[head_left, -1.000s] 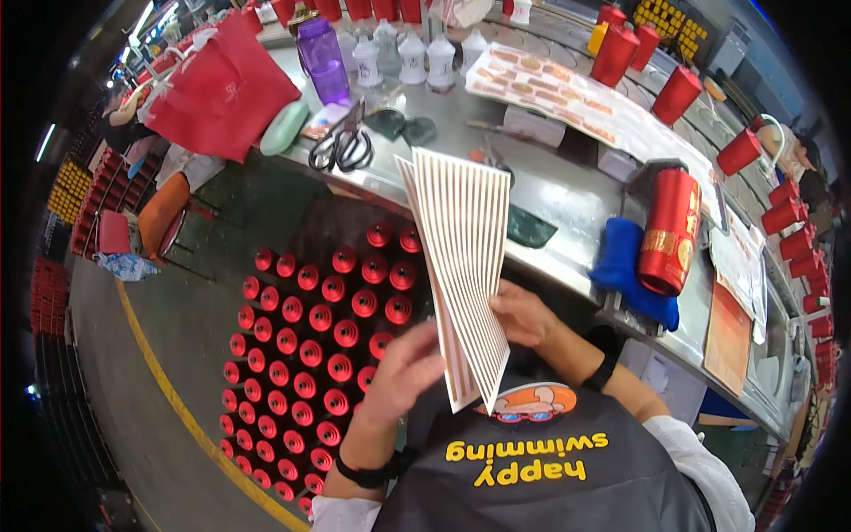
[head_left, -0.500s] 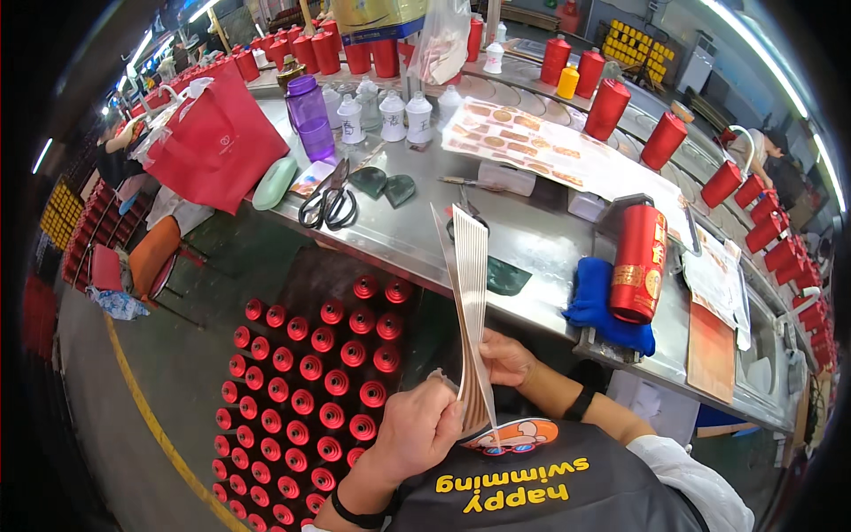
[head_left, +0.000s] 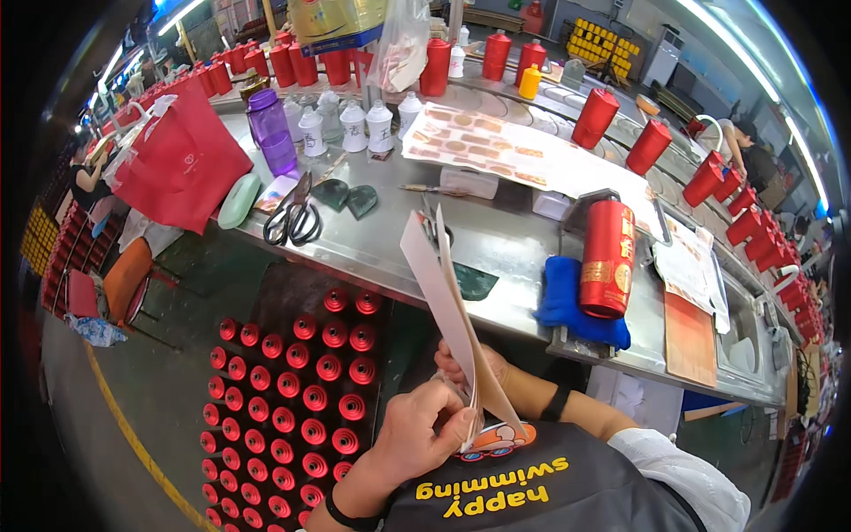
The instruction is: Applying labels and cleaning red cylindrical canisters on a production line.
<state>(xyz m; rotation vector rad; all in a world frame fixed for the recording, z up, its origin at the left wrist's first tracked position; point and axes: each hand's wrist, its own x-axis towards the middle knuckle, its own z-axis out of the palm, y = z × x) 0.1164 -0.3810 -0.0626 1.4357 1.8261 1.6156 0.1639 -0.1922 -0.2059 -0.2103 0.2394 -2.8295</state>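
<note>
Upright in front of my chest is a thin stack of pale paper sheets (head_left: 436,288), its pages parted toward the lower edge. My left hand (head_left: 417,434) is closed on the near lower edge, thumb bent against the paper. Behind the sheets, my right hand (head_left: 483,371) grips the same stack from the far side, its fingers partly hidden. Past the top of the sheets, a dark green flat scraper (head_left: 476,282) lies on the metal bench. To the right, a red bottle with gold print (head_left: 609,257) lies on a folded blue cloth (head_left: 558,293).
Scissors (head_left: 295,222), a purple bottle (head_left: 271,133) and several small white bottles (head_left: 353,129) occupy the bench's left. Printed decal sheets (head_left: 483,142) spread across its middle. Below left stand rows of red bottles (head_left: 284,386). A red bag (head_left: 182,164) and orange chair (head_left: 126,270) are farther left.
The stack, earlier fanned into many edges, now shows a broad blank face and leans left. My left hand has shifted slightly, and the whole view has turned a little to the right.
</note>
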